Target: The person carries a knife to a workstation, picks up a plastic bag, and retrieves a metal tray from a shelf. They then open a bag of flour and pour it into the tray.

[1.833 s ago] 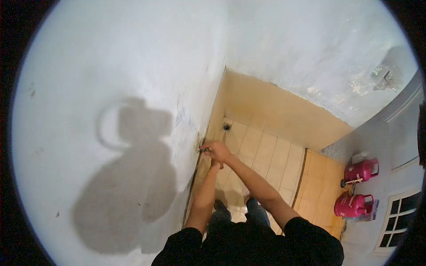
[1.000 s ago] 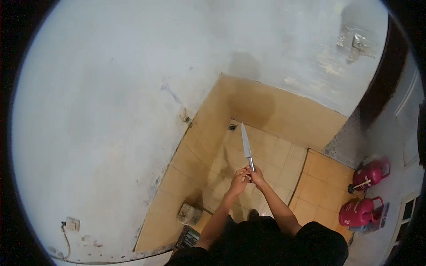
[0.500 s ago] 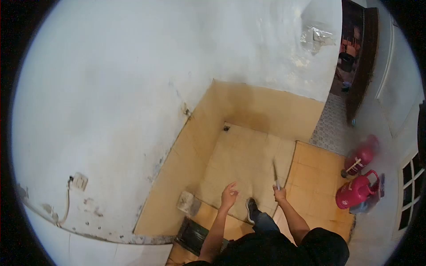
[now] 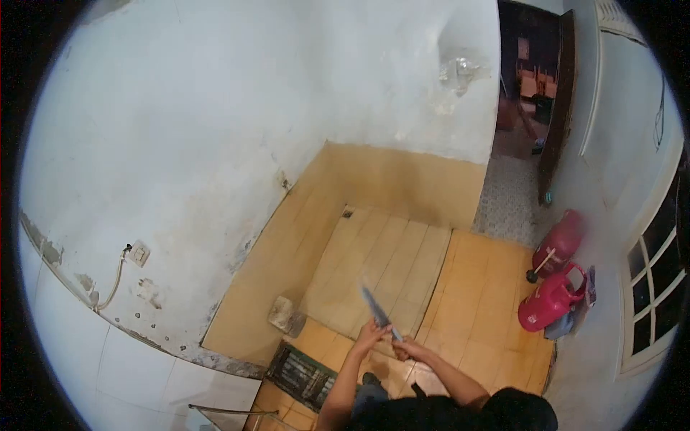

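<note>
The right hand (image 4: 407,348) holds a knife (image 4: 376,306) by its handle, the left hand (image 4: 371,335) beside the blade.

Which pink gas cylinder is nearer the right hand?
The front cylinder, with blue material beside its base; the rear cylinder stands farther from that hand, nearer the doorway.

Moderately bright, uneven light is thrown on the wall (image 4: 201,108); the doorway (image 4: 528,79) is left dark. The knife (image 4: 376,307) is motion-blurred, and the edges are bowed and blackened.
</note>
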### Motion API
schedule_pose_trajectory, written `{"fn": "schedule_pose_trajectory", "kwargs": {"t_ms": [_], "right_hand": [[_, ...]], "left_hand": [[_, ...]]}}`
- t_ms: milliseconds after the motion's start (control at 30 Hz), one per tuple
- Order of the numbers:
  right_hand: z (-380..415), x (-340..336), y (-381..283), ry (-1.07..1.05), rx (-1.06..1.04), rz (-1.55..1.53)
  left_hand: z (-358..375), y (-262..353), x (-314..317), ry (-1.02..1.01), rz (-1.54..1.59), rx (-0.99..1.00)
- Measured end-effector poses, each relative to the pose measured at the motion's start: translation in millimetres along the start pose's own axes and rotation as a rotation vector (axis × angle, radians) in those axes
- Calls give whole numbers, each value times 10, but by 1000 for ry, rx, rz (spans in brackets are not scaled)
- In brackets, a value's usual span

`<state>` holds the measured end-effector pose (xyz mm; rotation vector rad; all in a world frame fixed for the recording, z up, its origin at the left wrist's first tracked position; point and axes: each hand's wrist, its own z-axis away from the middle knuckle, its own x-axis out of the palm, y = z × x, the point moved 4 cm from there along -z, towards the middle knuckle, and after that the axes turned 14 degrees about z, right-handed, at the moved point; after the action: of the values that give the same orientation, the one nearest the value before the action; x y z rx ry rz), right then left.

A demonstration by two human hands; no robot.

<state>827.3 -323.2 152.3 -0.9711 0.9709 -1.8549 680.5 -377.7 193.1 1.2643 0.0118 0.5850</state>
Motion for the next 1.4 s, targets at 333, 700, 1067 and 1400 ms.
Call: {"fn": "schedule_pose_trajectory", "kwargs": {"t_ms": [333, 700, 1067, 1400], "right_hand": [[1916, -164, 744, -70, 149, 304], [3545, 367, 1366, -78, 259, 271], [4727, 1445, 2186, -2, 251, 475], [5344, 1755, 2590, -25, 72, 527]], "left_hand": [[1117, -844, 1056, 82, -1, -116], [2274, -931, 1303, 159, 309, 11], [4065, -1687, 1408, 191, 455, 87], [5239, -1941, 1543, 403, 520, 309]]}}
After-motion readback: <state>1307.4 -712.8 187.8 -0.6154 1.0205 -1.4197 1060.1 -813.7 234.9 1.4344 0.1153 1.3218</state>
